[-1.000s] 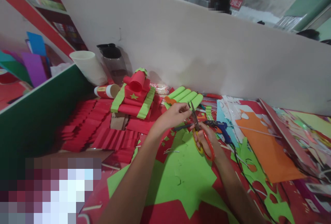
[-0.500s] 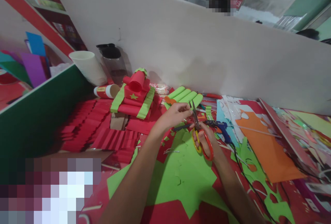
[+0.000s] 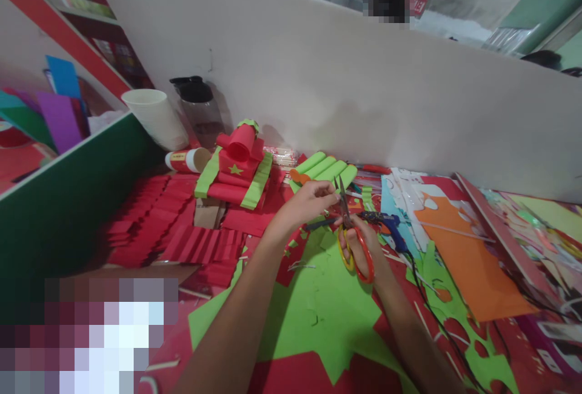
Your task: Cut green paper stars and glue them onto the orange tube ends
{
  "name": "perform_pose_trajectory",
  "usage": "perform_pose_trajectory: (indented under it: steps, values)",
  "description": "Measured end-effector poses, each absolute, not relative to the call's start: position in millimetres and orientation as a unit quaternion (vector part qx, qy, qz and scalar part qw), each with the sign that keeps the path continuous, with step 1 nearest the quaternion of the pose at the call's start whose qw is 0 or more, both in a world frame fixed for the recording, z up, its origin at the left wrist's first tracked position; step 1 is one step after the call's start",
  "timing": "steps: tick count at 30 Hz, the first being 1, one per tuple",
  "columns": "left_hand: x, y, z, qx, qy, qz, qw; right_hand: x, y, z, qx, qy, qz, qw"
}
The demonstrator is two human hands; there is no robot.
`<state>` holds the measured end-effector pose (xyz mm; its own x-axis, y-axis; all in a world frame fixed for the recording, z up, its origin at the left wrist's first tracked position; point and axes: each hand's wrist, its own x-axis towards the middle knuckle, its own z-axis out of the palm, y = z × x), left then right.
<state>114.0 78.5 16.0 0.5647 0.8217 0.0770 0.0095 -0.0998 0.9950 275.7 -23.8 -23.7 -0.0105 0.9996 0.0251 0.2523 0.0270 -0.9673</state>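
Observation:
My right hand (image 3: 369,233) grips scissors (image 3: 346,219) with one red and one yellow handle loop; their blades point up and away, slightly parted. Close beside the blades, my left hand (image 3: 316,196) is closed in a pinch, and whatever lies between its fingertips is too small to make out. Below both hands spreads a large light-green paper star (image 3: 318,309) on red paper, with small green scraps on it. Just beyond my left hand lie several green paper rolls (image 3: 325,166). A blue glue gun (image 3: 393,230) rests right of my right hand.
A red paper model with green straps (image 3: 239,170) stands at the back, left of the rolls. Pleated red paper (image 3: 154,218), a white cup (image 3: 157,118) and a dark-lidded bottle (image 3: 200,109) are leftward. Orange paper (image 3: 473,260) and cut green scraps (image 3: 441,297) lie rightward. A white partition (image 3: 295,60) stands behind.
Both hands stay almost in place. The scissors have shifted very slightly, with their blades a little closer together.

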Motion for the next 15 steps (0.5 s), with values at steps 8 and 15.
perform_pose_trajectory:
  steps: [8, 15]
  values:
    - [110.5, 77.0, 19.5, 0.692, 0.315, 0.312, 0.570, 273.5, -23.2, -17.2, -0.573, -0.547, 0.389, 0.471]
    - [102.8, 73.1, 25.2, 0.773, 0.250, 0.204, 0.546, 279.9, -18.9, -12.6, -0.594, -0.504, 0.348, 0.522]
